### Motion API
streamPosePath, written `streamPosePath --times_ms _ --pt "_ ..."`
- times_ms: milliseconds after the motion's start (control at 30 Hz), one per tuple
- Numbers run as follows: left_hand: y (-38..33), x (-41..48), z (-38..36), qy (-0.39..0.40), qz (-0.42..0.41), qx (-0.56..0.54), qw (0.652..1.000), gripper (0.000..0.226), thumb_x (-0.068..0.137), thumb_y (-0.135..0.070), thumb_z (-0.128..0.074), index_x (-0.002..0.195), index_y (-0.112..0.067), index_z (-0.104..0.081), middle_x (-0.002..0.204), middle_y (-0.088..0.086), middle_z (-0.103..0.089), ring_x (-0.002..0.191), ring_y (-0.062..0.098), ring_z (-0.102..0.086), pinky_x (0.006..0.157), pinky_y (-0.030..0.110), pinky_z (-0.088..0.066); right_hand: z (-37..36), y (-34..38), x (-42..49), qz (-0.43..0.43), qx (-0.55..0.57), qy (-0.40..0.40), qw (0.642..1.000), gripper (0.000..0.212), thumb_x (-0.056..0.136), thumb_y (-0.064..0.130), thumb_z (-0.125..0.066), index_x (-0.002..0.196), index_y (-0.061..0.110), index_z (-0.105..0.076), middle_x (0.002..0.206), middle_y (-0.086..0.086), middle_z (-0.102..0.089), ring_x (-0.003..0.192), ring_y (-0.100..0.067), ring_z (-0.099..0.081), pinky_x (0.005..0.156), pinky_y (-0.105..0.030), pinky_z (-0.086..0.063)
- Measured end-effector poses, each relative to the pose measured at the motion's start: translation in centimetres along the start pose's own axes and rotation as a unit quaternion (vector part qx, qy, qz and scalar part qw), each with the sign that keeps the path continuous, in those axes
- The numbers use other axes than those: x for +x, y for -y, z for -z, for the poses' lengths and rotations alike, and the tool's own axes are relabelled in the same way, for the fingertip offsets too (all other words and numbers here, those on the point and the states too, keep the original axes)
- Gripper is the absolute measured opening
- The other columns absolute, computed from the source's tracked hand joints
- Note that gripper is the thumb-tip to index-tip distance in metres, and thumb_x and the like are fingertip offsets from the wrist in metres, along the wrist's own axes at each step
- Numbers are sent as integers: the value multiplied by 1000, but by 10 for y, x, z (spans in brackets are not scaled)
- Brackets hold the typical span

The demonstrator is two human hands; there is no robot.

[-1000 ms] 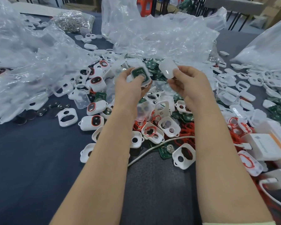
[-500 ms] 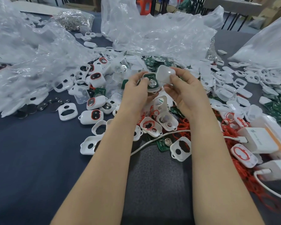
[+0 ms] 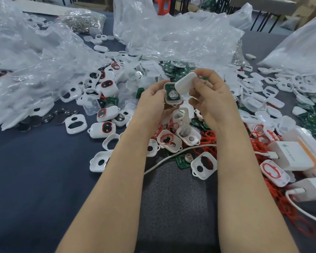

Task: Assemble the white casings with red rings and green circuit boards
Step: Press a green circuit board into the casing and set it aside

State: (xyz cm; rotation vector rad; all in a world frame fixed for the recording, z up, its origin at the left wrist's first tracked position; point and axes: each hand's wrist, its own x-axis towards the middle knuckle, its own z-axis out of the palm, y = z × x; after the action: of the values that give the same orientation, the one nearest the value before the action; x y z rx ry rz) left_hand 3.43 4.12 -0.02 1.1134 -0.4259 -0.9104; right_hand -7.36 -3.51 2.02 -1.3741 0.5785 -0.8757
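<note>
— Two hands at work, then: what is each one holding?

— The left hand [image 3: 153, 99] grips an open white casing [image 3: 174, 103], with the thumb curled along its left edge and the other fingers hidden behind it. A green circuit board [image 3: 169, 87] with a round silver cell sits inside, facing up.

— And the right hand [image 3: 210, 99]?

— It pinches a white cover [image 3: 185, 83] by its right end, fingers above and thumb below. The cover is tilted, and its left end overlaps the casing's far right corner.

— Where are the two parts?

— Both are held above the dark blue table [image 3: 35, 179], over a heap of loose casings. Red rings [image 3: 204, 136] lie tangled on the near side of the hands, and spare boards [image 3: 173, 70] are piled on the far side. Crumpled clear bags [image 3: 171, 37] spread far and left. A white charger [image 3: 292, 156] rests to the right.
</note>
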Motion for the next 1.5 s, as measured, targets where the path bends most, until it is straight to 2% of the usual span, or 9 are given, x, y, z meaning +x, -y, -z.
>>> streamPosePath --times_ms 200,333,433,567,767,933,1033,1300,1500 --pt "0 2 1 2 4 -9 1000 31 97 3 -37 98 -14 -62 95 15 -69 71 20 -71 65 26 -60 4 3 2 52 -76 16 996 22 99 15 -50 90 31 -60 83 9 -61 73 -6 -60 69 -22 -51" --pt "0 2 1 -11 11 -16 1000 24 100 -3 -38 110 -8 -60 106 22 -66 71 23 -71 65 28 -59 2 2 4 95 -138 1 986 19 98 13 -50 95 28 -62 78 -3 -57 62 -6 -58 63 -20 -50" --pt "-1 1 1 -13 13 -19 1000 25 101 -4 -38 113 -6 -59 108 22 -66 74 25 -70 66 29 -59 2 -1 7 95 -182 6 979 17 99 11 -49 104 21 -63 75 2 -58 58 -1 -54 60 -18 -47" --pt "-2 0 1 -12 8 -10 1000 29 99 0 -36 114 -8 -60 98 17 -68 70 22 -70 62 26 -59 4 -5 9 66 -157 5 985 10 98 10 -51 97 15 -60 67 5 -60 54 -2 -54 56 -18 -47" --pt "-3 -2 1 -2 13 -2 1000 32 99 -1 -37 124 -4 -57 108 20 -67 76 26 -70 58 24 -58 5 -11 11 60 -128 5 990 12 97 12 -53 91 18 -62 62 12 -62 53 -3 -51 55 -20 -44" --pt "-2 -3 1 0 6 19 1000 18 100 -4 -39 98 -11 -55 97 16 -65 69 19 -70 57 23 -56 -2 -14 10 67 -175 4 982 18 97 12 -52 88 24 -60 70 11 -59 52 -2 -46 54 -17 -42" --pt "-1 -1 1 -1 4 29 1000 17 99 -5 -41 93 -13 -54 96 15 -65 72 20 -70 60 25 -58 -6 -14 10 75 -209 0 975 17 98 14 -51 89 26 -59 82 7 -59 59 0 -48 57 -16 -42" --pt "0 0 1 7 -5 49 999 17 97 -3 -42 97 -12 -56 95 14 -65 66 16 -70 58 24 -56 -13 -16 10 97 -272 -8 958 10 98 14 -50 97 18 -59 101 -1 -62 89 -16 -56 79 -36 -51" --pt "3 -1 4 18 -38 78 996 8 98 -17 -54 104 -13 -57 86 6 -69 71 13 -71 67 27 -59 -16 -20 10 108 -280 -36 953 9 96 16 -53 98 19 -60 97 3 -61 86 -8 -54 72 -18 -44"
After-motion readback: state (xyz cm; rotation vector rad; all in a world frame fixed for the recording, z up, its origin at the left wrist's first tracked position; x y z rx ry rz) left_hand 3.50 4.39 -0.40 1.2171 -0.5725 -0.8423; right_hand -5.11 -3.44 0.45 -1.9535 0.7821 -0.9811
